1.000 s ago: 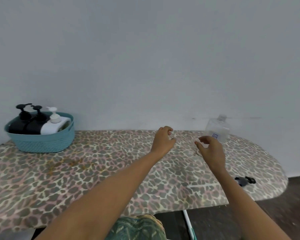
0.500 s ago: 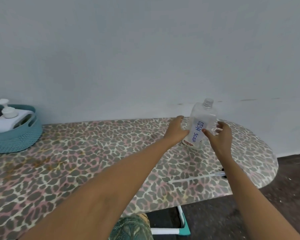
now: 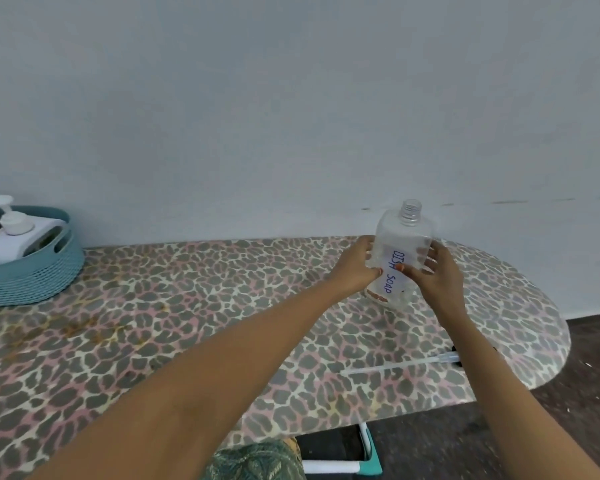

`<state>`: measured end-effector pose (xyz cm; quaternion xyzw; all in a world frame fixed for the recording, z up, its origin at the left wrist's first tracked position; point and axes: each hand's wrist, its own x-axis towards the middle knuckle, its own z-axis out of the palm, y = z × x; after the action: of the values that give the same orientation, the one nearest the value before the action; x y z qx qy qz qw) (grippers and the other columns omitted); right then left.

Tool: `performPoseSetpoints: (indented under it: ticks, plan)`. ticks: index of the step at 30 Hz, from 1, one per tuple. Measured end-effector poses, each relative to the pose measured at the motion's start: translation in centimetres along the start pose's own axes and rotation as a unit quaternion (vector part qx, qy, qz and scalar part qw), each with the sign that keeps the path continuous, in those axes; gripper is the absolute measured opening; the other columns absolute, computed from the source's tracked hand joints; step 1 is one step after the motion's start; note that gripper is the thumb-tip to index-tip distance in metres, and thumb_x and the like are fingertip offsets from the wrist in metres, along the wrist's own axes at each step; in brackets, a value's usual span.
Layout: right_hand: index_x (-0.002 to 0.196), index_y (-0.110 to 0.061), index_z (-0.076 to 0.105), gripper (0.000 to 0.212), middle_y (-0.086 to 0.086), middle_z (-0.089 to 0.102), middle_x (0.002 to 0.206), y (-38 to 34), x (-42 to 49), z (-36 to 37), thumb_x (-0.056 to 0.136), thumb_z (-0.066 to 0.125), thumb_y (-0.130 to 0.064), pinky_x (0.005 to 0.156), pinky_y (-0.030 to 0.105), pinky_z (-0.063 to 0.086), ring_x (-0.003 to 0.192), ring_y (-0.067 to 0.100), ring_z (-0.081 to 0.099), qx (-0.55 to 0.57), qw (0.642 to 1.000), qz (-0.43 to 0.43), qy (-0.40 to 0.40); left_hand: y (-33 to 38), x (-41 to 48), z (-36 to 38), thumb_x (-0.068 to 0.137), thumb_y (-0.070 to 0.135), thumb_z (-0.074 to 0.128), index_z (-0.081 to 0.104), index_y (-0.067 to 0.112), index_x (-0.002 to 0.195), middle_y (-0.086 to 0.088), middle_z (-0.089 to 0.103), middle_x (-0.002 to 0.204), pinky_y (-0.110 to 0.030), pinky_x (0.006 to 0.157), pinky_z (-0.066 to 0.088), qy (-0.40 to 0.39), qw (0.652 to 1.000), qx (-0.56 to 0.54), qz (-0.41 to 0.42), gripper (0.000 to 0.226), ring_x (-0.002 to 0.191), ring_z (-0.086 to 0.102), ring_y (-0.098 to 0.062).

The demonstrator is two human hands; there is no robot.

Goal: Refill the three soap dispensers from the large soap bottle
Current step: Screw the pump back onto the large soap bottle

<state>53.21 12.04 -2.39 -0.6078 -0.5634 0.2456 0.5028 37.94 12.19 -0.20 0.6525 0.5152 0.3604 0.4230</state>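
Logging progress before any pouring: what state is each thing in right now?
Dish soap bottle: uncapped, roughly upright, held.
Left hand: gripping the bottle.
Right hand: gripping the bottle.
Pump tube: lying loose on the board.
White dispenser: pump on, lying in the basket.

Both arms reach forward. The left hand [image 3: 355,268] and right hand [image 3: 437,275] grip opposite sides of the bottle [image 3: 404,237], thumbs on its near face.

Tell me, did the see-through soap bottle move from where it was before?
Yes. The clear plastic dish-soap bottle came away from the far edge of the leopard-print board, nearer the person, and now leans between the left hand and right hand.
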Motion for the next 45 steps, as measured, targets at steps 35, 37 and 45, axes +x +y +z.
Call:
performPoseSetpoints:
  ticks: [35,37,45]
  plan:
    - [0.128,-0.005,0.044,0.061,0.001,0.058,0.110,-11.6,-16.2,14.2,0.074,0.073,-0.005,0.072,0.006,0.049,0.097,0.014,0.058,0.075,0.967,-0.057,-0.235,-6.1,-19.0,-19.4,0.074,0.024,0.075,0.031,0.016,0.134,-0.002,0.047,0.137,-0.021,0.094,0.038,0.050,0.995,0.085,0.019,0.075,0.124,0.047,-0.015]
    - [0.128,-0.005,0.044,0.060,0.002,0.059,0.111,-11.2,-16.3,14.4,0.075,0.072,-0.004,0.074,0.007,0.049,0.098,0.014,0.058,0.081,0.967,-0.055,-0.237,-6.5,-18.8,-19.1,0.073,0.025,0.075,0.032,0.017,0.132,-0.003,0.049,0.136,-0.022,0.094,0.039,0.055,0.995,0.085,0.009,0.073,0.124,0.047,-0.014]
    - [0.132,-0.013,0.040,0.065,-0.004,0.054,0.120,-10.3,-15.8,13.8,0.076,0.072,-0.012,0.093,0.020,0.047,0.110,0.012,0.054,0.067,0.960,-0.055,-0.266,-6.7,-18.3,-18.6,0.073,0.022,0.076,0.032,0.018,0.132,-0.006,0.052,0.133,-0.023,0.091,0.041,0.070,0.994,0.087,-0.013,0.073,0.123,0.049,-0.016]
